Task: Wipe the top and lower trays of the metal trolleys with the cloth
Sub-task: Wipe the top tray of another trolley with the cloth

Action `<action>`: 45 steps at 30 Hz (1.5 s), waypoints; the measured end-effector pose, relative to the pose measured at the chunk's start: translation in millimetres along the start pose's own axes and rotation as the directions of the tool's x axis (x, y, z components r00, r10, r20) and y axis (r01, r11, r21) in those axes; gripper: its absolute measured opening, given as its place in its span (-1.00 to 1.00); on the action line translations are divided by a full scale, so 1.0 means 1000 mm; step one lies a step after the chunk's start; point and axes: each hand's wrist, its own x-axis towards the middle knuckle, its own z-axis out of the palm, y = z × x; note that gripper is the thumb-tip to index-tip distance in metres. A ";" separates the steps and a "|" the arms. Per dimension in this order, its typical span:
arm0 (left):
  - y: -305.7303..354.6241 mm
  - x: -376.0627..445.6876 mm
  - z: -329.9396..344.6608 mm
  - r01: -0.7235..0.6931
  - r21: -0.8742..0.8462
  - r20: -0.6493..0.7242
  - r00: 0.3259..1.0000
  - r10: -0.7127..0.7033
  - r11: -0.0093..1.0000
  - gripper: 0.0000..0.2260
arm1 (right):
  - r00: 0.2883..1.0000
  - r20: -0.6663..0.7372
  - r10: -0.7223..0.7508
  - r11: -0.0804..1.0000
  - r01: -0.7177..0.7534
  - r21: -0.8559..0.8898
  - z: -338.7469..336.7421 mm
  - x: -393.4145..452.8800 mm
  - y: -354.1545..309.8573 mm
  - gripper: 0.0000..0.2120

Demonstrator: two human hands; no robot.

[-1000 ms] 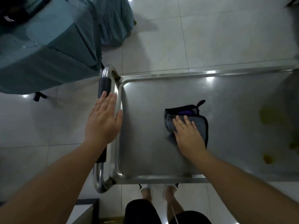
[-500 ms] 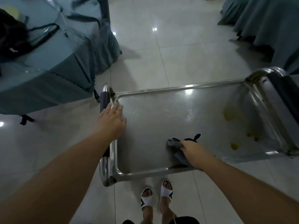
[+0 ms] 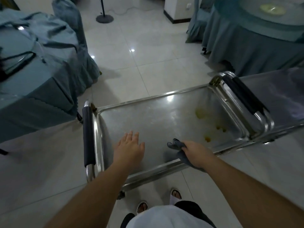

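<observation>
Head view, the only one we have. We count two trolleys: the near one (image 3: pixel 164 116) with its top tray bare before us, and a second (image 3: pixel 279 99) butted against its right end, only partly in frame. Three padded handles show: one (image 3: pixel 88 135) at the near trolley's left end, and two (image 3: pixel 243 94) side by side where the trolleys meet. One cloth (image 3: pixel 176 145), grey and bunched. Yellowish stains (image 3: pixel 207 120) on the tray's right part: one large smear and several smaller spots nearer the front rim; we cannot fix the exact number. Two draped tables, one left (image 3: pixel 32 79) and one far right (image 3: pixel 256 38), one covered chair (image 3: pixel 70 25) behind the left table, one round stand base (image 3: pixel 104 18) on the tiled floor. Two hands, two feet in white slippers (image 3: pixel 142 207) below the tray's front edge. The left hand (image 3: pixel 130 148) is spread flat, fingers straight and slightly apart, over the tray's left part, just right of the left handle and apart from it; whether the palm touches the metal we cannot tell. The right hand (image 3: pixel 195 153) is curled round the cloth, gripping it at the tray's front rim; a wad pokes out left of the knuckles and a fold hangs below the hand over the rim. The cloth lies well left of the stains.
</observation>
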 end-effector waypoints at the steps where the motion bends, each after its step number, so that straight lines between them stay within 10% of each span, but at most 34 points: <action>1: 0.007 -0.001 0.005 -0.001 -0.012 0.010 1.000 0.001 1.000 -0.39 | 1.000 -0.010 0.007 1.000 -0.007 0.004 -0.003 -0.001 0.005 -0.68; 19: 0.197 0.051 0.102 0.209 0.022 0.035 0.977 -0.209 0.978 -0.44 | 0.957 0.095 -0.274 0.956 0.260 0.134 -0.062 0.078 0.150 -0.71; 32: 0.186 0.098 0.163 0.325 -0.027 0.033 0.945 -0.324 0.945 -0.42 | 0.837 -0.292 -0.464 0.876 0.482 -0.013 -0.043 0.120 0.160 -0.64; 45: 0.139 0.111 0.215 0.270 -0.030 -0.238 0.933 -0.269 0.962 -0.42 | 0.796 0.028 -0.604 0.748 0.579 -0.325 0.071 0.140 0.177 -0.45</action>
